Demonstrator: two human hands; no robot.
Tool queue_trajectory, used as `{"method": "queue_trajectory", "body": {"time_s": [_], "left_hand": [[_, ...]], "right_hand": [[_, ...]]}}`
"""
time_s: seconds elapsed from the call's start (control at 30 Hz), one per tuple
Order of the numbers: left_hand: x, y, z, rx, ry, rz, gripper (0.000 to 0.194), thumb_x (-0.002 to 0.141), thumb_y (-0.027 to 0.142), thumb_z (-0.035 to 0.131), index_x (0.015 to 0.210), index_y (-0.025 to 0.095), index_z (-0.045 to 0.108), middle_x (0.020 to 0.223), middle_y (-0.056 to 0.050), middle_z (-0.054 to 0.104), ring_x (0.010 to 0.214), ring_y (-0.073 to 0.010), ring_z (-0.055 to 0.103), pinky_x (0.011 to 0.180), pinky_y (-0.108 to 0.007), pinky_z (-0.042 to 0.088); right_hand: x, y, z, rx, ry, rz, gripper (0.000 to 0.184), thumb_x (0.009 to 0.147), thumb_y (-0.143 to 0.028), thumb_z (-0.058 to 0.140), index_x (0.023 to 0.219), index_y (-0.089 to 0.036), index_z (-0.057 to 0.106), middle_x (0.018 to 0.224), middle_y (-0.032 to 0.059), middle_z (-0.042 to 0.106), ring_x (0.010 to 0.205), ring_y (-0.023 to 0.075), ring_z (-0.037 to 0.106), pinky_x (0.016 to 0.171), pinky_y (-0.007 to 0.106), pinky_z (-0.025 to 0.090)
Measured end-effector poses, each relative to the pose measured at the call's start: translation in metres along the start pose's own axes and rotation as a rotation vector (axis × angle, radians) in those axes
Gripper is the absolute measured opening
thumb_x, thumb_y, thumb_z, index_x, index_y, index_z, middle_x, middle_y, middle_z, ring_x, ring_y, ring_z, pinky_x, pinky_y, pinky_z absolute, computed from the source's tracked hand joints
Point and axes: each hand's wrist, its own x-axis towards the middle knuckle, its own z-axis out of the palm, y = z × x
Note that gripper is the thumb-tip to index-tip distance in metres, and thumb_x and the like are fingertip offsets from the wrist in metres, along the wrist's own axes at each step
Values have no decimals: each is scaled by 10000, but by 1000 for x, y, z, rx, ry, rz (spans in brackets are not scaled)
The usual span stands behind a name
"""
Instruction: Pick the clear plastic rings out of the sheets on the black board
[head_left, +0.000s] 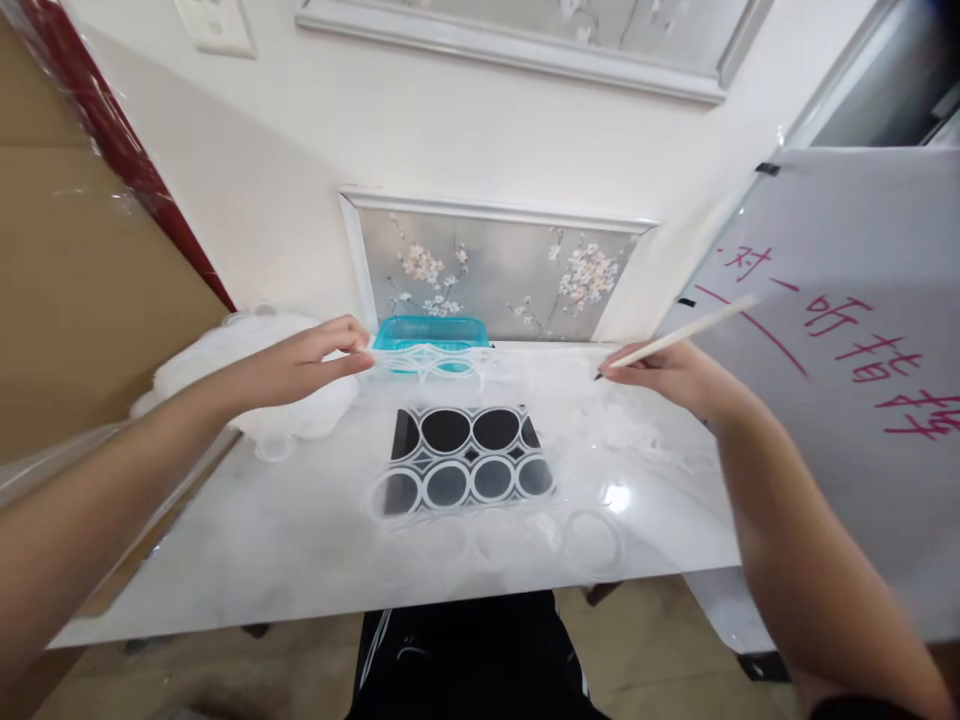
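Note:
My left hand (330, 355) pinches the end of a thin, see-through whitish strip (427, 358) with curved, ring-like cut-outs. The strip stretches rightward in front of a turquoise plastic box (472, 328). Between the fingers of my right hand (667, 372) is a slim white pen-like tool (690, 328), its dark tip pointing down and left, above the table. Below and between my hands, a black rectangle (471, 455) lies on the table. Translucent white ring shapes (448, 483) rest over it, some reaching past its left and front edges.
A heap of whitish film pieces (247, 375) lies at the table's left. More clear scraps (630, 430) and rings (592, 540) are on the white tabletop (300, 540). A framed flower picture (495, 265) stands behind. A whiteboard (847, 250) with red writing borders the right.

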Motion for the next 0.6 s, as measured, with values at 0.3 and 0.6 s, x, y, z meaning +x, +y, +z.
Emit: {"method": "queue_trajectory", "body": {"time_s": [0.3, 0.6], "left_hand": [[101, -90, 80, -81, 76, -167, 390, 790, 518, 457, 784, 146, 573, 781, -32, 525, 761, -175, 520, 738, -303, 439], [40, -107, 180, 17, 36, -213, 411, 845, 387, 493, 1150, 133, 602, 1027, -106, 553, 943, -232, 528, 882, -392, 418]], "right_hand": [[105, 68, 87, 130, 38, 188, 239, 631, -313, 682, 771, -125, 731, 703, 57, 689, 590, 134, 557, 529, 242, 429], [76, 117, 182, 114, 32, 281, 212, 716, -316, 629, 804, -152, 731, 801, 70, 718, 753, 211, 646, 688, 306, 481]]}}
